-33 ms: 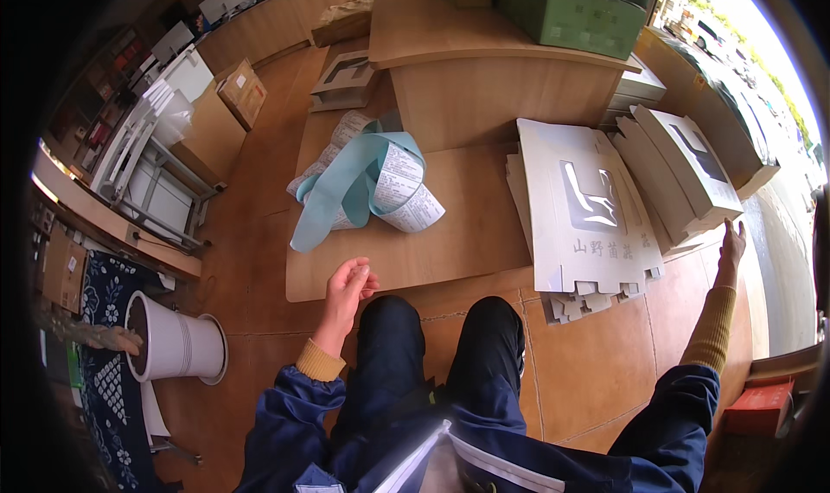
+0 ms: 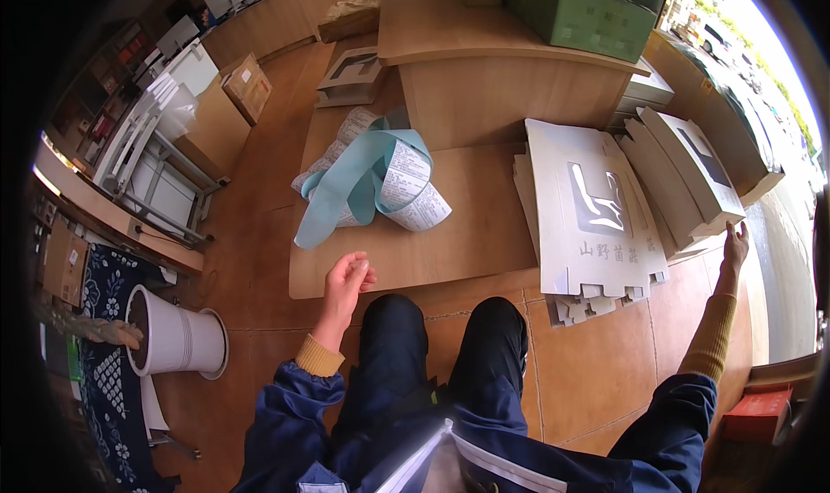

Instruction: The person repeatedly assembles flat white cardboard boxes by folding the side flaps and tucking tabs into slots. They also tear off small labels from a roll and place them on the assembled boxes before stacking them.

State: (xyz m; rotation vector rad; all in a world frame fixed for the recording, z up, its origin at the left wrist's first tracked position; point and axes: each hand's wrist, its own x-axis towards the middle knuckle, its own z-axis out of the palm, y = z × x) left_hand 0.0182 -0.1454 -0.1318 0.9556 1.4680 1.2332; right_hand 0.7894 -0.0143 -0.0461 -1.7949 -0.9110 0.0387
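Observation:
My left hand (image 2: 346, 284) hovers just in front of the low wooden table (image 2: 484, 199), thumb against curled fingers, with nothing seen in it. Beyond it lies a loose, looping roll of printed labels (image 2: 415, 203) with a pale blue-green backing strip (image 2: 322, 212). Far to the right, my right hand (image 2: 736, 244) reaches out with extended fingers. Its fingertips meet the near corner of the top folded box (image 2: 692, 165) in a stack; whether they grip it, I cannot tell. Left of that stack is a pile of flat grey cardboard box blanks (image 2: 562, 264), overhanging the table's front edge.
Behind the table rises a wooden counter (image 2: 510, 87) bearing green boxes (image 2: 596, 22). Another grey box (image 2: 350, 76) sits at the table's far left end. On the left stand a white plant pot (image 2: 181, 333) and a metal-framed machine (image 2: 151, 169). A red box (image 2: 758, 415) is at lower right.
The view has shifted slightly, so the table and its things sit a little further right. My right fingertips now look closer against the box corner. My left hand keeps its pose.

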